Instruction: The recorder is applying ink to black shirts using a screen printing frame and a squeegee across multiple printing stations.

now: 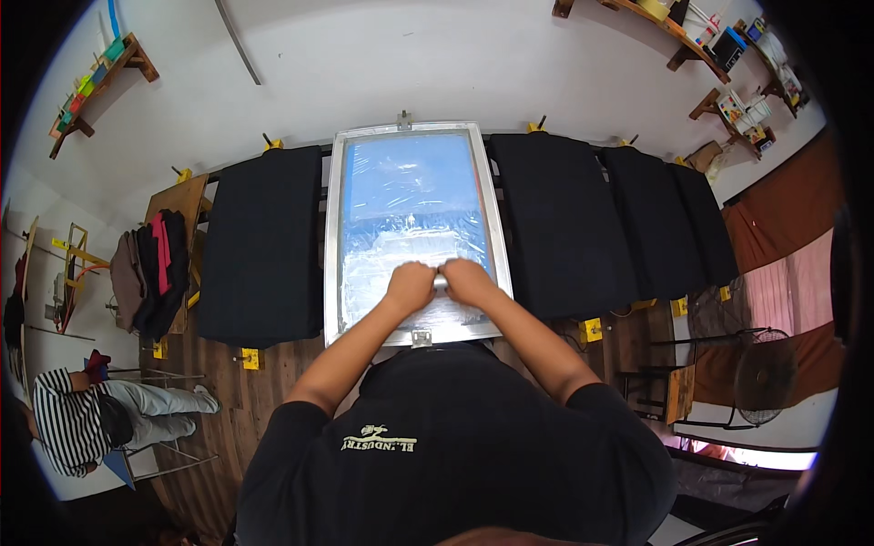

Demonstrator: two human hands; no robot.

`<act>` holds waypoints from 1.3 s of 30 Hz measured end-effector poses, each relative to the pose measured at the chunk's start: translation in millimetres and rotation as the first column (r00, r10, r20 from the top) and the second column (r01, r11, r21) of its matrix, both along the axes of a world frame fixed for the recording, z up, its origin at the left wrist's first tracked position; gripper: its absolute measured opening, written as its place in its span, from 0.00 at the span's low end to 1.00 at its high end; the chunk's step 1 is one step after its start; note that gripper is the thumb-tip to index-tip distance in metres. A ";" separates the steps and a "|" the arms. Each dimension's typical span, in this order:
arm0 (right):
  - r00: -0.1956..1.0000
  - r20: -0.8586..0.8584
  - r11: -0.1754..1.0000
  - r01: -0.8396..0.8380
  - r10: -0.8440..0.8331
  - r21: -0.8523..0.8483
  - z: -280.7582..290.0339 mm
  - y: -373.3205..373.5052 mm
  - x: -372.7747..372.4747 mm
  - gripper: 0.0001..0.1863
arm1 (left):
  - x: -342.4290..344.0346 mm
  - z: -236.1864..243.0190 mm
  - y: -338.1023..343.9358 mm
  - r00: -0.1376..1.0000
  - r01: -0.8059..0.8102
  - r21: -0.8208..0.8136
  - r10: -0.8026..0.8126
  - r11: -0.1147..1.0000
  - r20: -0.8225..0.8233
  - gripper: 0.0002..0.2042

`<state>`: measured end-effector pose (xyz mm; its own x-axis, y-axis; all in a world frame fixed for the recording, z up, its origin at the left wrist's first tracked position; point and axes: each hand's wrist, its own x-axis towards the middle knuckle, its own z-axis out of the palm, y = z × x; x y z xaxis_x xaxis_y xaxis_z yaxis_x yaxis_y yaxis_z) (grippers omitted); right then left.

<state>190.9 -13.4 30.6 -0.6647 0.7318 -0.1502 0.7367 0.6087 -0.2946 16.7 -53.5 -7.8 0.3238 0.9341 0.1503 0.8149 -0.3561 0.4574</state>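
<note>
A silver-framed screen [410, 187], with a wrinkled, blue-tinted surface streaked pale toward the near end, lies between black garment-covered boards. Both forearms reach over its near half. My left hand [411, 286] and my right hand [466, 282] are side by side, fingers closed around what looks like a squeegee [442, 284], mostly hidden under them. A metal clamp [421, 338] sits at the frame's near edge, another [403, 120] at its far edge.
Black cloth-covered boards [259, 246] [555, 227] flank the screen, with yellow brackets [592, 329]. Folded garments [155, 273] lie at the left. A person in a striped top [68, 419] is at lower left. A fan [765, 373] stands at right; shelves [109, 73] hold small items.
</note>
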 end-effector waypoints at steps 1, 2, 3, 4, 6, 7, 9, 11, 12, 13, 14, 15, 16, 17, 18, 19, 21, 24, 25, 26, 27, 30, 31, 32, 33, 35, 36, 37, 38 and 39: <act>0.999 -0.050 0.999 0.002 0.001 0.042 0.3 9.8 -2.5 0.12 | -0.9 -2.3 10.7 0.999 -0.034 0.041 0.032 0.999 0.041 0.06; 0.999 -0.049 0.999 0.002 0.000 0.040 0.2 16.6 -4.4 0.12 | -1.5 -4.8 18.3 0.999 -0.033 0.039 0.032 0.999 0.041 0.06; 1.000 -0.021 0.999 -0.004 0.005 0.035 -0.3 22.6 -7.3 0.12 | -2.2 -4.8 24.8 0.999 -0.029 0.026 0.028 0.999 0.021 0.06; 1.000 0.007 1.000 -0.010 0.010 0.029 -1.2 24.4 -8.7 0.12 | -2.4 -5.5 26.6 1.000 -0.025 0.013 0.025 1.000 0.001 0.05; 1.000 -0.005 1.000 -0.015 0.015 0.025 -7.9 10.7 -4.5 0.12 | -0.5 -10.0 13.4 1.000 -0.007 0.005 0.007 1.000 -0.009 0.05; 1.000 -0.017 1.000 -0.018 0.018 0.023 -14.6 0.8 0.5 0.13 | 1.5 -11.3 2.8 1.000 0.012 -0.001 -0.012 1.000 -0.020 0.06; 0.998 -0.055 0.999 -0.034 0.035 0.008 -23.5 -26.0 9.8 0.14 | 5.6 -12.8 -27.0 0.997 0.033 0.005 -0.034 0.999 0.074 0.07; 0.996 -0.086 0.999 -0.022 0.019 -0.037 -25.1 -48.9 14.3 0.14 | 9.0 -16.1 -49.4 0.997 0.039 -0.029 -0.037 0.999 0.061 0.07; 0.996 -0.087 0.999 -0.023 0.020 -0.036 -12.2 -48.7 11.3 0.14 | 7.1 -4.9 -49.5 0.997 0.038 -0.028 -0.036 0.999 0.061 0.07; 0.999 0.001 0.995 -0.043 0.043 -0.094 7.6 -49.4 7.9 0.13 | 5.2 13.5 -51.4 0.999 0.046 -0.115 -0.047 0.992 -0.006 0.07; 0.994 0.088 0.987 -0.058 0.072 -0.153 18.5 -46.3 5.5 0.13 | 3.6 23.9 -49.7 0.995 0.048 -0.201 -0.063 0.978 -0.072 0.08; 0.994 0.093 0.985 -0.038 0.054 -0.170 8.9 -34.7 7.5 0.13 | 2.5 25.7 -39.0 0.992 0.043 -0.208 -0.066 0.977 -0.105 0.09; 0.994 0.100 0.989 -0.024 0.039 -0.145 12.7 -23.7 3.1 0.14 | -1.0 24.9 -27.3 0.994 0.025 -0.176 -0.044 0.984 -0.103 0.09; 0.994 0.108 0.993 -0.011 0.024 -0.120 16.5 -11.9 -2.5 0.14 | -4.8 24.3 -15.4 0.995 0.007 -0.145 -0.022 0.989 -0.100 0.09; 0.992 0.123 0.998 -0.012 0.020 -0.069 14.1 4.0 -5.9 0.14 | -7.1 22.8 0.0 0.997 -0.009 -0.118 -0.001 0.993 -0.080 0.09; 0.990 0.138 1.000 -0.007 0.010 -0.018 8.8 19.7 -6.1 0.14 | -7.0 20.5 15.7 0.998 -0.018 -0.093 0.012 0.996 -0.060 0.09; 0.997 0.064 0.998 -0.029 0.032 -0.052 -3.9 47.9 -8.0 0.13 | -10.8 11.1 41.5 0.996 -0.003 -0.078 -0.004 0.997 -0.089 0.08; 0.993 0.119 0.996 -0.007 0.018 -0.092 -7.7 63.5 -17.2 0.14 | -15.4 6.7 58.0 0.994 0.014 -0.144 -0.029 0.989 -0.104 0.08; 0.992 0.127 0.994 0.000 0.014 -0.113 -8.0 68.0 -17.7 0.15 | -16.5 9.4 61.8 0.994 0.035 -0.190 -0.053 0.981 -0.091 0.08; 0.992 0.127 0.994 0.000 0.014 -0.113 -7.4 74.2 -17.5 0.15 | -17.2 12.8 67.3 0.994 0.035 -0.190 -0.053 0.981 -0.091 0.08; 0.992 0.123 0.993 -0.003 0.018 -0.119 -6.8 77.4 -17.2 0.15 | -18.1 14.3 70.3 0.994 0.043 -0.203 -0.063 0.978 -0.093 0.08; 0.991 0.128 0.991 -0.015 0.032 -0.130 -5.6 78.5 -19.0 0.16 | -21.5 17.7 74.5 0.991 0.070 -0.232 -0.094 0.970 -0.095 0.09; 0.989 0.138 0.991 -0.026 0.044 -0.133 -3.6 78.3 -20.0 0.16 | -22.4 18.0 74.9 0.989 0.086 -0.245 -0.113 0.966 -0.097 0.08; 0.989 0.139 0.991 -0.027 0.046 -0.134 -1.6 76.9 -19.8 0.16 | -21.7 18.0 73.8 0.989 0.085 -0.246 -0.111 0.966 -0.095 0.08; 0.990 0.121 0.991 -0.051 0.066 -0.123 -1.4 73.2 -18.2 0.16 | -19.7 18.4 70.1 0.987 0.082 -0.241 -0.112 0.967 -0.112 0.08; 0.991 0.105 0.990 -0.075 0.087 -0.116 -2.7 59.2 -13.5 0.15 | -15.5 17.7 56.6 0.985 0.081 -0.239 -0.113 0.968 -0.127 0.08; 0.989 0.121 0.991 -0.067 0.081 -0.119 -0.7 44.1 -13.0 0.15 | -14.8 15.4 43.7 0.983 0.097 -0.232 -0.129 0.968 -0.127 0.08; 0.988 0.138 0.991 -0.056 0.072 -0.118 1.7 29.7 -11.0 0.15 | -13.1 14.3 31.4 0.981 0.115 -0.221 -0.146 0.968 -0.129 0.08; 0.989 0.134 0.990 -0.048 0.066 -0.134 1.7 15.0 -6.3 0.15 | -9.9 15.2 16.2 0.983 0.121 -0.198 -0.146 0.973 -0.115 0.08; 0.990 0.129 0.987 -0.044 0.064 -0.151 1.1 -0.6 -3.3 0.16 | -7.9 15.9 -1.3 0.984 0.123 -0.175 -0.143 0.977 -0.104 0.07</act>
<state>187.6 -14.0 31.7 -0.6693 0.6587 -0.3437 0.7427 0.6054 -0.2861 8.8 -54.8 8.1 0.4527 0.8903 -0.0501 0.8160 -0.3910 0.4258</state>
